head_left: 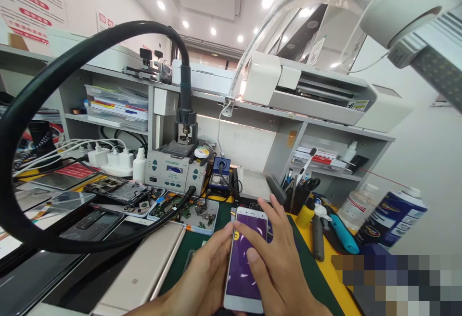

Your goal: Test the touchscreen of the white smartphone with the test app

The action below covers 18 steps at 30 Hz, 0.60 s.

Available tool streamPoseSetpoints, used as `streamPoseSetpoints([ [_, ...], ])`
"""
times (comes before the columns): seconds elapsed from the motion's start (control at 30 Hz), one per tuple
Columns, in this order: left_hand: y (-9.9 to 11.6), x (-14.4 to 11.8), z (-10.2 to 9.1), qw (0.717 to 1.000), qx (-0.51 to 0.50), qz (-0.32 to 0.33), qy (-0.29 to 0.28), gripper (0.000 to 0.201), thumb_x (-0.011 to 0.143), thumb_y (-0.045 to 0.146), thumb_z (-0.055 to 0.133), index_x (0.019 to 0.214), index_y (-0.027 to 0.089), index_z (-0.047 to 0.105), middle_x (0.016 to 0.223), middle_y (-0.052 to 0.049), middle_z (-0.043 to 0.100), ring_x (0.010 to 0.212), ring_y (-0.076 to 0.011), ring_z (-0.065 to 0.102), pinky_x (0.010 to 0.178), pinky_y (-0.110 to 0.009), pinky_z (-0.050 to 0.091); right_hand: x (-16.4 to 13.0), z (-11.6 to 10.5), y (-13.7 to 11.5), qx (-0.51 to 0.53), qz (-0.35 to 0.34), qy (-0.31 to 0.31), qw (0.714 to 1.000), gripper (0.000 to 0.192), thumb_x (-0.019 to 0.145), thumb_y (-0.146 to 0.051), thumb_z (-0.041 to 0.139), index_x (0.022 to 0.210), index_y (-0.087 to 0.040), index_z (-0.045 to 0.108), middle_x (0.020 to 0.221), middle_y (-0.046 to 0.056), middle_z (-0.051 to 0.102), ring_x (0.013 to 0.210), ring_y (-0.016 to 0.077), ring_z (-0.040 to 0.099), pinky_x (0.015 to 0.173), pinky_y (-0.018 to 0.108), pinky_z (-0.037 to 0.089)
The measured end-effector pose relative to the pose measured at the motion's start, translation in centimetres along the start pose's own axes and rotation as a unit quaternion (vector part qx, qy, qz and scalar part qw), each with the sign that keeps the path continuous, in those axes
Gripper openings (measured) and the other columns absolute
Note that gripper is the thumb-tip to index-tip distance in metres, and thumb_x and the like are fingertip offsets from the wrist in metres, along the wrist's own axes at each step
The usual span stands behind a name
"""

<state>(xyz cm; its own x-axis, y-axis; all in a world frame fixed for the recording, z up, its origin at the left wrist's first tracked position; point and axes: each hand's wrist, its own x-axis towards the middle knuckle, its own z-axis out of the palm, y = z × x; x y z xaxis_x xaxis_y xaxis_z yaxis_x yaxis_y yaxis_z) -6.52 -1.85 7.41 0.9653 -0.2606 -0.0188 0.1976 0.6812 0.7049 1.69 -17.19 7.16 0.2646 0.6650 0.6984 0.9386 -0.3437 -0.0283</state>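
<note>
A gold phone (pixel 144 263) lies just left of the person's left hand (pixel 205 268), which curls around the left edge of a white phone (pixel 240 272), thumb against the rim, the other fingers partly hidden. The phone sits in that hold with the green mat (pixel 315 275) below — purple display up, top end pointing away. The right hand (pixel 279 258) slants over it, fingers loosely spread, clasping nothing; whether a fingertip touches the glass, I can't tell.

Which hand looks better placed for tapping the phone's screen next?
Probably the right hand: it is spread over the front of the phone. The left hand is at the phone's left edge and seems busy steadying it.
</note>
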Motion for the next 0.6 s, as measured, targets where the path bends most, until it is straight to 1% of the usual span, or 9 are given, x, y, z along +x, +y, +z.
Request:
streamPoseSetpoints([
  [0.1,-0.1,-0.1,0.2,1.0,-0.015,-0.009,0.003,0.064,0.1,0.054,0.037,0.151,0.016,0.038,0.105,-0.016,0.064,0.084,-0.0286,0.064,0.059,-0.033,0.055,0.0,0.0,0.0,-0.003,0.004,0.003,1.0,0.041,0.102,-0.025,0.038,0.141,-0.027,0.053,0.162,0.009,0.019,0.149,0.0426,0.011,0.107,0.075,0.028],
  [0.17,-0.1,0.1,0.1,1.0,-0.021,-0.008,0.001,0.064,0.1,0.054,0.036,0.15,0.015,0.039,0.104,-0.016,0.064,0.083,-0.0285,0.064,0.058,-0.033,0.055,-0.1,0.0,0.1,0.0,0.003,0.011,1.0,0.041,0.102,-0.025,0.039,0.141,-0.027,0.052,0.162,0.01,0.02,0.149,0.043,0.012,0.105,0.076,0.03],
  [0.3,0.0,0.6,-0.9,0.999,-0.039,0.009,-0.026,0.065,0.1,0.058,0.035,0.149,0.016,0.042,0.103,-0.016,0.064,0.083,-0.0283,0.063,0.059,-0.033,0.055,-0.3,-0.1,0.8,0.0,0.001,0.027,1.0,0.041,0.102,-0.025,0.041,0.141,-0.029,0.053,0.162,0.01,0.02,0.148,0.0452,0.014,0.1,0.079,0.034],
  [0.4,-0.2,0.8,-1.6,0.998,-0.052,0.014,-0.044,0.068,0.098,0.063,0.038,0.148,0.017,0.044,0.105,-0.015,0.064,0.084,-0.027,0.063,0.057,-0.029,0.053,-0.5,-0.2,1.3,-0.006,-0.002,0.035,0.999,0.04,0.101,-0.022,0.042,0.138,-0.028,0.056,0.161,0.011,0.022,0.147,0.0458,0.016,0.099,0.08,0.035],
  [0.5,-0.2,0.8,-1.7,0.998,-0.048,0.023,-0.045,0.067,0.098,0.064,0.038,0.146,0.019,0.046,0.108,-0.015,0.062,0.084,-0.0257,0.061,0.054,-0.027,0.05,-0.7,-0.4,1.7,-0.005,0.001,0.052,0.999,0.039,0.099,-0.019,0.043,0.134,-0.027,0.059,0.16,0.01,0.025,0.147,0.0448,0.017,0.102,0.079,0.034],
  [0.6,-0.1,0.5,-1.3,0.998,-0.035,0.03,-0.03,0.065,0.099,0.062,0.033,0.144,0.018,0.049,0.11,-0.015,0.061,0.083,-0.0244,0.06,0.054,-0.027,0.048,-0.8,-0.6,1.8,-0.001,0.013,0.062,0.998,0.038,0.099,-0.017,0.042,0.131,-0.026,0.061,0.159,0.009,0.028,0.147,0.0438,0.018,0.104,0.077,0.032],
])
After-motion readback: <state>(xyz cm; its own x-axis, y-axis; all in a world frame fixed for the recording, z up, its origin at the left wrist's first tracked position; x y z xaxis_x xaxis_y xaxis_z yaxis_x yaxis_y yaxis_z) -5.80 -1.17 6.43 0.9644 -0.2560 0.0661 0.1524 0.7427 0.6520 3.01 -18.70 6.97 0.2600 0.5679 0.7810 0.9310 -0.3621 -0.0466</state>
